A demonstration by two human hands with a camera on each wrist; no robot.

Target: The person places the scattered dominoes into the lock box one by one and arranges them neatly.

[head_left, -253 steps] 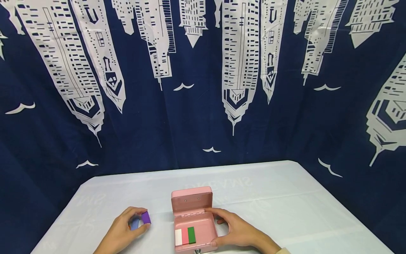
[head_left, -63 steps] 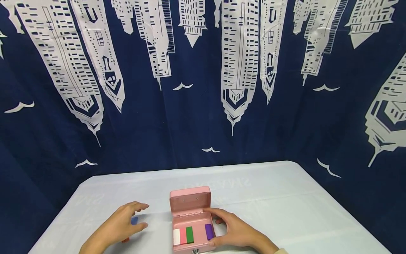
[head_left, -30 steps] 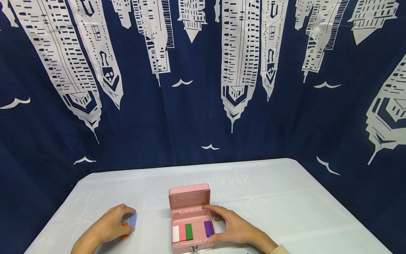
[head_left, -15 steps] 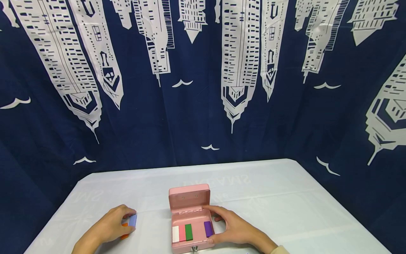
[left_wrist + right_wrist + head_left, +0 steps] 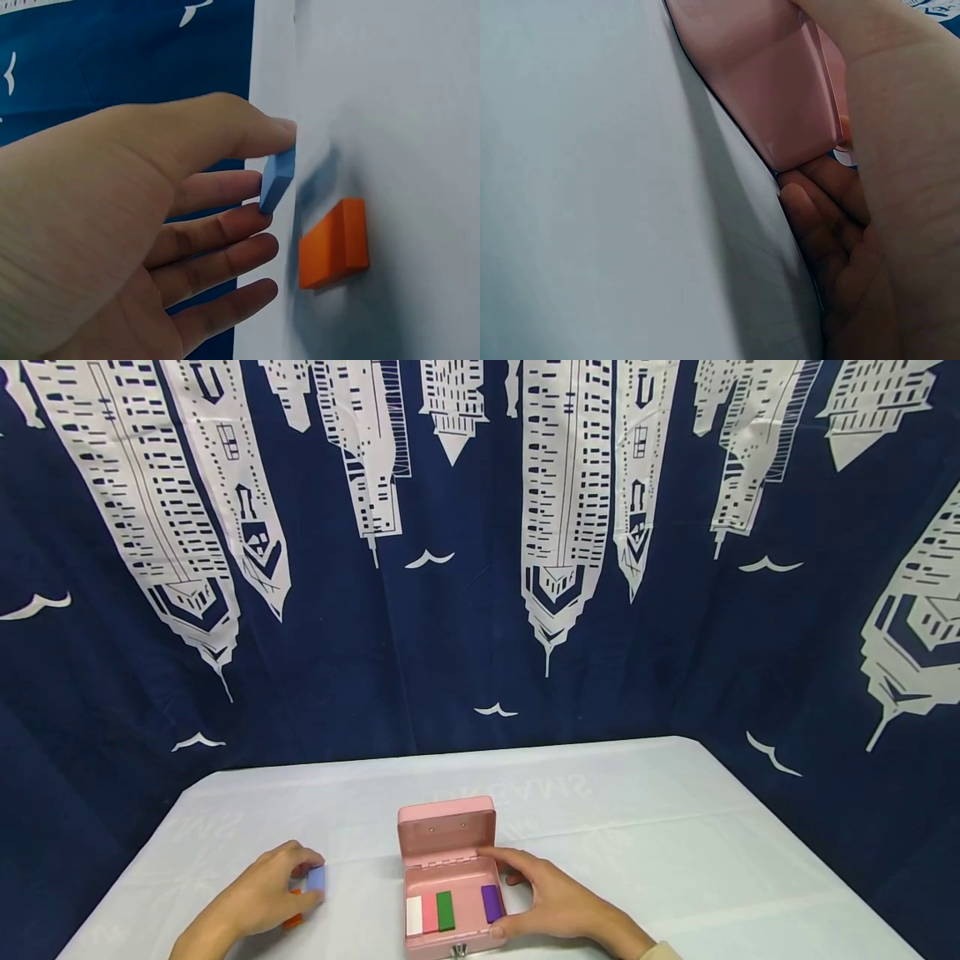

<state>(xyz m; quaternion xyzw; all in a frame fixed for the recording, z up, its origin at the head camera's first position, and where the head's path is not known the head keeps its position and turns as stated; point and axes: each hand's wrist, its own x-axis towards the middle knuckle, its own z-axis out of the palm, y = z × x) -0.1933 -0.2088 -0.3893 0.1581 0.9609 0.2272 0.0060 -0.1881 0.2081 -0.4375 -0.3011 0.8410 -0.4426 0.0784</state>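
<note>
My left hand (image 5: pixel 264 892) pinches a light blue block (image 5: pixel 316 878) between thumb and fingers; in the left wrist view the blue block (image 5: pixel 277 178) looks slightly off the tabletop. Just beside it an orange block (image 5: pixel 293 921) stands on the table, partly hidden by the hand in the head view. My right hand (image 5: pixel 553 897) holds the right side of an open pink cash box (image 5: pixel 468 913), thumb at its front corner and index finger by the hinge. Inside lie a white block (image 5: pixel 415 916), a pink block (image 5: pixel 429 913), a green block (image 5: pixel 446 911) and, apart at the right, a purple block (image 5: pixel 492 903).
The box's lid (image 5: pixel 447 838) stands raised at the back, and a lock (image 5: pixel 458 950) sits on its front. A white cloth covers the table (image 5: pixel 637 827). Behind it hangs a dark blue curtain (image 5: pixel 450 652) with white building prints.
The purple block went from my left hand into the box's right side. My left hand then returned leftward, opened, and took the blue block. My right hand stayed on the box.
</note>
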